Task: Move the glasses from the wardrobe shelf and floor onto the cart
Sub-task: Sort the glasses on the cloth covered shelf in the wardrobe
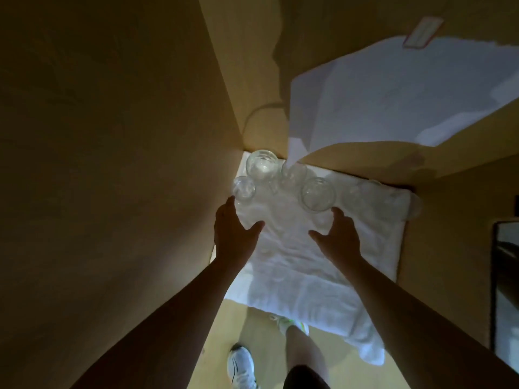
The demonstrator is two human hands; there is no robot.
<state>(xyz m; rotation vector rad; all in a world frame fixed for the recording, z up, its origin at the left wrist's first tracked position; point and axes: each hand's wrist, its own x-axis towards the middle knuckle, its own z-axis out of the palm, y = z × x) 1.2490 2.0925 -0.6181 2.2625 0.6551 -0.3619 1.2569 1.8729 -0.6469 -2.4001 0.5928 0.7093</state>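
Both forearms run out of view at the near edge. On the white towel [295,265], the clear glasses [262,165] at the far left blur into the cloth; how many stand there I cannot tell. A white sheet [393,96] covers one rim. Faint glass shapes at the far right [376,193] are too dim to make out. The dark panel [505,276] is cut off on the right.

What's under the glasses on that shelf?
A white towel lies under the glasses, spread over the shelf and hanging off its front edge. The shelf surface beneath the towel is covered, so it cannot be seen.
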